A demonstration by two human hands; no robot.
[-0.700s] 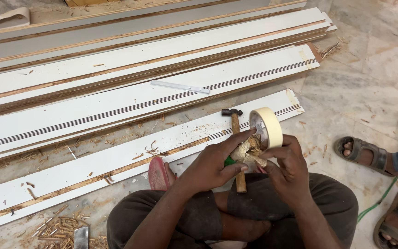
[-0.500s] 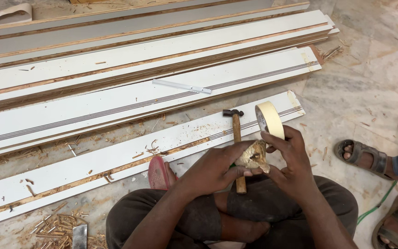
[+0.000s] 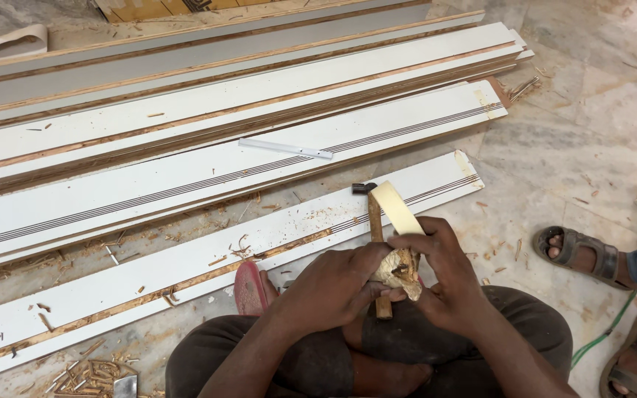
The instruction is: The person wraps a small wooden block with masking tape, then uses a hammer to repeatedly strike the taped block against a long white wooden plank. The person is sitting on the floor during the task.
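I sit cross-legged on the floor with both hands together over my lap. My right hand [image 3: 444, 276] holds a cream roll of masking tape [image 3: 396, 208], seen nearly edge-on. My left hand [image 3: 333, 284] pinches a small rough tan lump [image 3: 398, 273] pressed against the roll's lower part, between my two thumbs. A hammer with a wooden handle [image 3: 374, 221] lies on the floor under my hands, its dark head [image 3: 363, 188] resting by the nearest white board [image 3: 186, 269].
Several long white laminated boards [image 3: 208, 169] lie side by side across the floor, one carrying a thin white strip [image 3: 285, 149]. Wood chips [image 3: 90, 372] are scattered at the lower left. Another person's sandalled feet [image 3: 576, 250] are at the right, near a green cord [image 3: 602, 335].
The tape roll has turned from showing its round face to nearly edge-on. Both hands have closed more tightly around the tan lump.
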